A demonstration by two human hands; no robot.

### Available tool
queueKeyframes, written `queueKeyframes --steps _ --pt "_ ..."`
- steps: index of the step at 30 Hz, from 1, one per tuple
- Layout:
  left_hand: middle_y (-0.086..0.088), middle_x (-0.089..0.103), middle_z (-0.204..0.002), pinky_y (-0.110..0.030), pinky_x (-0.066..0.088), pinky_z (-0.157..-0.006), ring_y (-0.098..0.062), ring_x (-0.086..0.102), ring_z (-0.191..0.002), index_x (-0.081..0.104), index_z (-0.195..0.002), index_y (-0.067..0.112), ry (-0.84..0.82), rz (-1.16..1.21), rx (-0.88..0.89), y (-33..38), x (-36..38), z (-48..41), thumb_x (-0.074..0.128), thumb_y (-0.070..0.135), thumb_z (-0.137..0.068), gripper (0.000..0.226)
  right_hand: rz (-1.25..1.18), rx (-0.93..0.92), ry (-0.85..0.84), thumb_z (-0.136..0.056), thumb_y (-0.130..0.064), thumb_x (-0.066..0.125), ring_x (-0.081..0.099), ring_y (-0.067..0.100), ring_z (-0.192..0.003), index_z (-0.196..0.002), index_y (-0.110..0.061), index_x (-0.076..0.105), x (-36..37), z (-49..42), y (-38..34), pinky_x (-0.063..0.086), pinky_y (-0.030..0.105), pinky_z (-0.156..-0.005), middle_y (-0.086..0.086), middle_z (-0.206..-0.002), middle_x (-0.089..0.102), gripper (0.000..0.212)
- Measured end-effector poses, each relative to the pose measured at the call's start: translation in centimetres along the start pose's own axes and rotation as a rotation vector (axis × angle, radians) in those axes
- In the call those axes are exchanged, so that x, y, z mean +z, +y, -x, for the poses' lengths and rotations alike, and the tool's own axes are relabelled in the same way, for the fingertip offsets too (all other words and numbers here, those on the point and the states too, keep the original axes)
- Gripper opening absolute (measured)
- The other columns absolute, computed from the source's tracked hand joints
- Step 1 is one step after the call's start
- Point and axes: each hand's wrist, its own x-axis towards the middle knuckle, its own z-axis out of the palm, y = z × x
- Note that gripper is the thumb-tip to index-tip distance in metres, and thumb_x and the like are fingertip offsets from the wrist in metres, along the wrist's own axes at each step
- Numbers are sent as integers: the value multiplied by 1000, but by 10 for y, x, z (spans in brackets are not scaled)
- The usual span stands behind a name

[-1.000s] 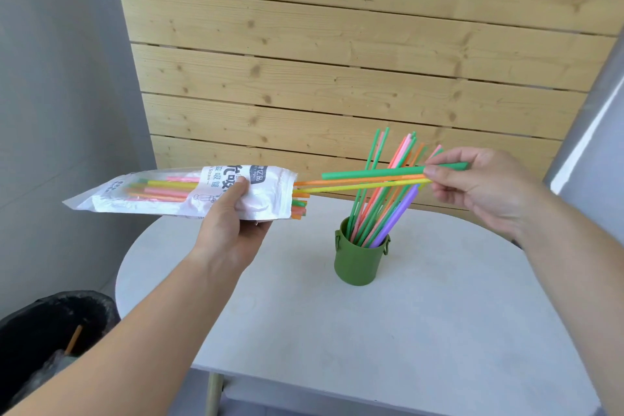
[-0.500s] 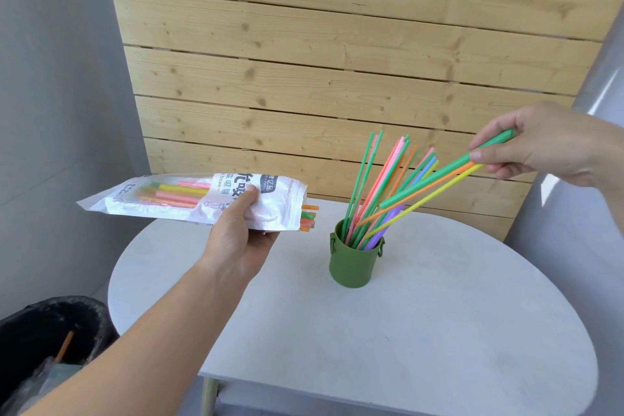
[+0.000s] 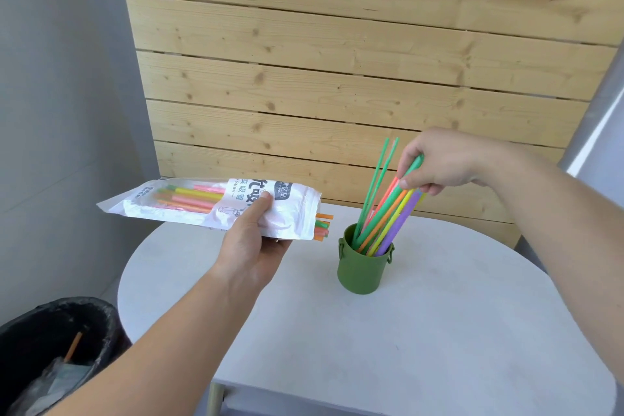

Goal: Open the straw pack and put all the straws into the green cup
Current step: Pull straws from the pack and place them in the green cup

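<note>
Straw pack (image 3: 216,209) gripped in left hand (image 3: 251,243); right hand (image 3: 439,162) pinching straws (image 3: 388,216) in green cup (image 3: 363,267).

You are probably in a small corner of a home or a staged room: a pale rounded table (image 3: 439,331) against a pine plank wall (image 3: 337,61), grey plaster walls (image 3: 50,78), and a black lined waste bin (image 3: 50,348) below your left forearm.

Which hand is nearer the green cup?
Right. The right hand is above the green cup, gripping straws whose lower ends sit inside it. The left hand holds the straw pack off to the cup's left.
</note>
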Motion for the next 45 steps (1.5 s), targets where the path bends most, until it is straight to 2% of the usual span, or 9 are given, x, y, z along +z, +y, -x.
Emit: queueKeyframes --steps 7,14,20,26,31,34,38,42,45 --pt "-8 80 -105 -44 61 -89 -24 77 -99 66 -127 7 11 -2 1 2 0 -1 67 11 -98 29 171 -40 204 -71 -33 88 61 19 -67 -96 -24 65 15 -25 -12 51 30 -60 2 -85 63 35" --pt "-8 79 -115 -41 64 -83 -23 76 -105 65 -128 8 23 -1 -2 2 -1 -2 67 11 -98 30 209 -64 285 -76 -32 84 64 22 -86 -100 -18 74 29 -28 -6 46 27 -70 1 -93 68 30" --pt "-6 81 -99 -44 61 -89 -22 78 -94 66 -125 9 18 -7 3 0 0 -1 67 11 -98 27 145 -93 301 -79 -31 82 58 16 -89 -116 -16 69 31 -23 -6 38 27 -74 -3 -98 70 43" --pt "-4 81 -96 -41 62 -83 -19 79 -87 64 -130 10 13 -15 16 1 0 -1 65 11 -99 31 155 -118 502 -81 -45 77 55 23 -113 -119 -26 66 31 -15 -1 47 36 -88 0 -119 65 45" --pt "-4 81 -98 -39 65 -77 -19 79 -85 65 -130 9 6 -5 11 1 2 0 65 12 -99 31 115 -176 731 -90 -38 66 47 28 -118 -105 -19 72 40 -3 1 44 36 -85 3 -110 66 25" --pt "-6 81 -101 -39 66 -73 -20 79 -88 65 -130 8 -8 5 10 3 3 2 65 12 -99 31 22 -257 872 -94 -34 56 55 25 -94 -85 -17 68 54 13 -6 42 32 -72 1 -87 63 23" --pt "-9 78 -119 -42 63 -85 -23 76 -106 67 -124 8 -27 -32 21 2 6 6 64 13 -100 25 -525 -34 517 -102 -42 42 48 13 -45 -81 -7 59 89 34 -29 40 32 -50 8 -59 58 44" --pt "-11 74 -127 -43 61 -94 -26 72 -116 65 -133 5 -34 -135 96 -1 13 10 68 15 -97 37 -1022 293 123 -102 -52 35 43 16 -37 -90 -9 59 136 43 -46 28 21 -41 4 -51 56 51" --pt "-12 74 -120 -41 61 -88 -28 73 -111 62 -135 1 -77 -254 182 -3 19 13 68 16 -97 41 -1154 380 80 -97 -52 40 34 15 -36 -71 -17 50 153 44 -53 23 20 -42 1 -48 48 45"
